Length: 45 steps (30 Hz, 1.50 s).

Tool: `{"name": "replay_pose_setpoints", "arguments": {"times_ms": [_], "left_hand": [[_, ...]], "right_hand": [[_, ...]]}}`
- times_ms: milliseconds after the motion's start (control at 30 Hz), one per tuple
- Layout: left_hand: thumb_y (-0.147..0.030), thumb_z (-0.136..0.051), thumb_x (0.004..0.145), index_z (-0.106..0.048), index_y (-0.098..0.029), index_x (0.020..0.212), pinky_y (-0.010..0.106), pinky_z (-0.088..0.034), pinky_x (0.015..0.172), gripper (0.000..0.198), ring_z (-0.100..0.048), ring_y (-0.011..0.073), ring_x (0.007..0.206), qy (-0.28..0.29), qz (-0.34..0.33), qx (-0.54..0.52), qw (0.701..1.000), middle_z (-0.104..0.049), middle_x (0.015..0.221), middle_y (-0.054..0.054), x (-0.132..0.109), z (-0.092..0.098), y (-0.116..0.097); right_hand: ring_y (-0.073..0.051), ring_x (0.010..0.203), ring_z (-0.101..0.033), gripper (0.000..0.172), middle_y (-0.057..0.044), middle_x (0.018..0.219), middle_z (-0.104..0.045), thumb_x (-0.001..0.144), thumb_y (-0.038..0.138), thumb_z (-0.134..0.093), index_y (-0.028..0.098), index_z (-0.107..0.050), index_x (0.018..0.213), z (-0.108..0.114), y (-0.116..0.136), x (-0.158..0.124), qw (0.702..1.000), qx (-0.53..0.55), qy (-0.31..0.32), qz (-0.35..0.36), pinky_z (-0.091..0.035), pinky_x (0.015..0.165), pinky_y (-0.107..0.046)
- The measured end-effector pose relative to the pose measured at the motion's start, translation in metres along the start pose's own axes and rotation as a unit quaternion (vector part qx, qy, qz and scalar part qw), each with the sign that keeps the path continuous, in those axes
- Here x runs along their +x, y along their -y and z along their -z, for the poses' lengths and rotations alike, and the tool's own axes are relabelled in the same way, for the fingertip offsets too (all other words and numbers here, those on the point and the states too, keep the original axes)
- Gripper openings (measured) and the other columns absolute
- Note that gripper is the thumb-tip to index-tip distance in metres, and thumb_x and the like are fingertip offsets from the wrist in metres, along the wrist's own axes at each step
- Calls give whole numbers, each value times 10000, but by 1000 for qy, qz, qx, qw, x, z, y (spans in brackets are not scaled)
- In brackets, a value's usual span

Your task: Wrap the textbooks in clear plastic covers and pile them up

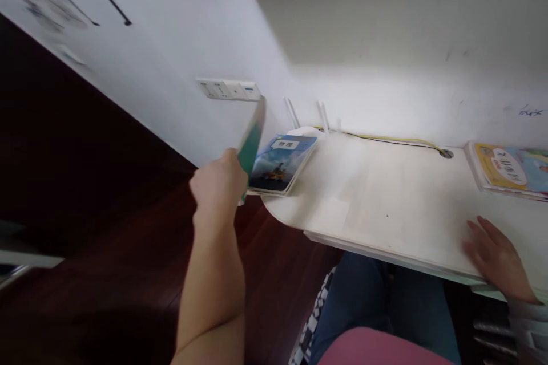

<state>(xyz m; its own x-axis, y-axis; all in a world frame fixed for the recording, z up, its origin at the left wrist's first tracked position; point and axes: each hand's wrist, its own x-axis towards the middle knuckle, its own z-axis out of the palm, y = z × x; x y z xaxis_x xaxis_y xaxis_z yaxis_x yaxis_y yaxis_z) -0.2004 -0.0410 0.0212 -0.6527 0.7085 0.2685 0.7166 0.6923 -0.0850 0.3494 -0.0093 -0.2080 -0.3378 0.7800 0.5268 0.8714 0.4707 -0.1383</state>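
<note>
My left hand (220,182) is closed around a thin green book (250,151), held on edge and slightly blurred, just left of a book stack. The top book (280,165) of that stack has a dark blue cover with a yellow machine on it and lies at the desk's left end. At the right, my right hand (494,251) is over the front part of the white desk (385,188), fingers apart, with nothing in it.
Another stack of books (509,168) lies at the desk's back right. A white router (306,131) with two antennas stands behind the left stack. Yellow and black cables run to a round hole (446,154). Sockets (229,90) are on the left wall.
</note>
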Motion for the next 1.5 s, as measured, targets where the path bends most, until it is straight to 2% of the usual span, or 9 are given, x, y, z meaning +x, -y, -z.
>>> {"name": "replay_pose_setpoints", "arguments": {"times_ms": [233, 367, 500, 567, 633, 800, 900, 1167, 1500], "left_hand": [[-340, -470, 845, -578, -183, 1159, 345, -481, 778, 368, -600, 188, 754, -130, -99, -304, 939, -618, 796, 35, -42, 8, -25], [-382, -504, 800, -612, -176, 1082, 280, -487, 751, 365, -598, 176, 835, 58, -153, -584, 795, -660, 910, 39, -74, -30, -90], [-445, -546, 772, -611, -141, 1077, 287, -487, 663, 435, -609, 181, 723, 304, -140, -741, 582, -670, 818, 56, -122, -73, -162], [-436, -552, 772, -617, -130, 1028, 291, -480, 659, 404, -606, 177, 692, 360, -135, -746, 543, -664, 782, 55, -139, -91, -184], [-390, -523, 802, -617, -138, 994, 302, -478, 692, 331, -610, 184, 726, 352, -155, -711, 588, -665, 799, 55, -146, -106, -193], [-249, -394, 897, -560, -147, 1142, 375, -449, 902, 313, -607, 228, 1014, 243, -258, -487, 798, -666, 1078, 120, -145, -125, -186], [-183, -341, 916, -515, -100, 1209, 428, -377, 1023, 351, -534, 247, 1200, 161, -309, -379, 857, -604, 1232, 186, -149, -130, -184], [-212, -240, 953, -457, -41, 1324, 592, -195, 1107, 463, -315, 336, 1384, 83, -266, -200, 939, -602, 1247, 230, -131, -144, -159], [-197, -272, 929, -506, -51, 1275, 606, -186, 1115, 443, -290, 312, 1400, 51, -268, -301, 914, -601, 1264, 208, -126, -134, -149]], "right_hand": [[-299, 1200, -538, 471, -169, 1307, -570, 890, 475, -480, 156, -584, 1219, -2, 2, 2, 996, -69, 63, 13, -434, 991, -499], [-292, 1203, -537, 459, -157, 1305, -576, 887, 471, -490, 172, -593, 1220, 1, 3, 3, 996, -57, 63, 4, -435, 987, -504], [-293, 1213, -529, 451, -146, 1306, -579, 891, 469, -488, 184, -598, 1223, 6, 8, 6, 996, -53, 68, -3, -437, 987, -502], [-292, 1222, -521, 445, -143, 1312, -576, 894, 463, -488, 190, -595, 1229, 8, 10, 7, 996, -53, 71, -5, -434, 990, -501], [-290, 1220, -523, 441, -144, 1318, -571, 900, 451, -480, 185, -591, 1235, 9, 11, 8, 995, -57, 76, -8, -432, 991, -495], [-285, 1210, -529, 442, -129, 1336, -559, 906, 455, -465, 183, -583, 1234, 11, 13, 8, 994, -69, 88, -9, -417, 1003, -479], [-277, 1211, -530, 442, -123, 1333, -563, 911, 460, -448, 195, -575, 1242, 13, 14, 8, 993, -70, 90, -14, -406, 1013, -476], [-264, 1224, -521, 429, -119, 1337, -561, 922, 443, -432, 197, -577, 1242, 14, 16, 10, 993, -70, 97, -16, -402, 1019, -458], [-327, 1285, -445, 392, -188, 1389, -493, 931, 303, -399, 152, -580, 1244, 19, 66, 41, 984, -125, 124, -24, -379, 1001, -528]]}}
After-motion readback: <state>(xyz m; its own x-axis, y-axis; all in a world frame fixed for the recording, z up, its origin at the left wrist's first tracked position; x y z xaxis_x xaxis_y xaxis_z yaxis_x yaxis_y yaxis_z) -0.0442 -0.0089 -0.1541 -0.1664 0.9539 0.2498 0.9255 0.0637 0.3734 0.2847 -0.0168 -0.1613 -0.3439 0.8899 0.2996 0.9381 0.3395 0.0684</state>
